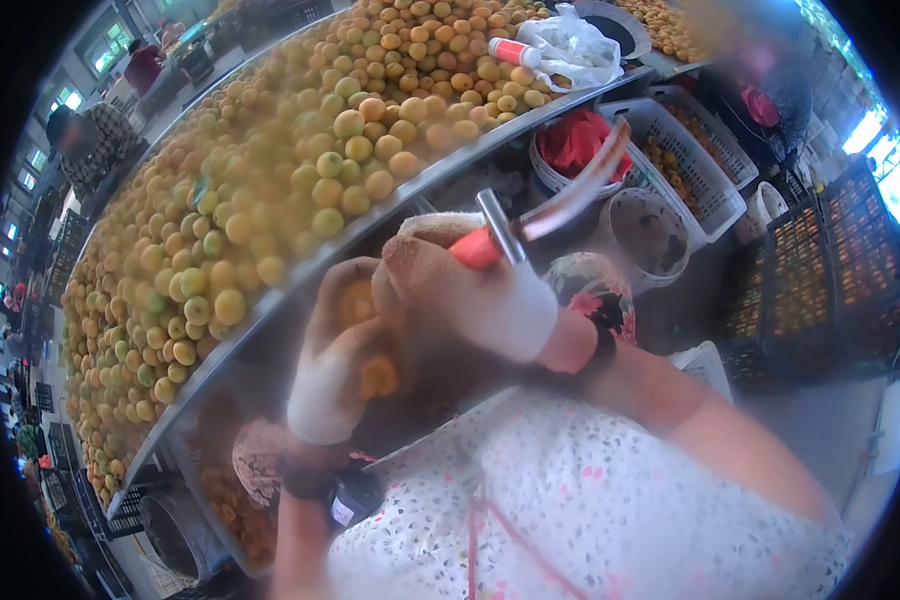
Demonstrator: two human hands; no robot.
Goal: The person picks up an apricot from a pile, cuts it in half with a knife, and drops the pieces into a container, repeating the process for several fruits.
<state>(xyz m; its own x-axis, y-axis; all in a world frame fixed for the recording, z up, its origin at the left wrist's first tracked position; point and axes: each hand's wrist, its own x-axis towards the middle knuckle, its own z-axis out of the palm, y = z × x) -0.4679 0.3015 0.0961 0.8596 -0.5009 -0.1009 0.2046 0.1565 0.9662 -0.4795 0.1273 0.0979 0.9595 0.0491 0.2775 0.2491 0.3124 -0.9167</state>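
Note:
My right hand (470,290), in a soiled white glove, is closed round the red handle of a curved knife (582,185). A metal crosspiece sits at the handle, and the blade points up and to the right, away from my left hand. My left hand (335,350), gloved too, has its fingers curled round an orange-yellow fruit (358,300). The two hands meet at the fingertips. Another orange piece of fruit (378,377) shows by the left palm, blurred. Round yellow-green fruits (355,150), apricot-like, are heaped beyond the hands.
A metal table edge (430,185) runs diagonally before me. White crates (705,215) and a bucket with red plastic (555,180) stand at right, beside another bucket (650,235). Stacked dark crates (800,270) hold fruit. A clear bag (575,50) lies on the heap. Other people work farther off.

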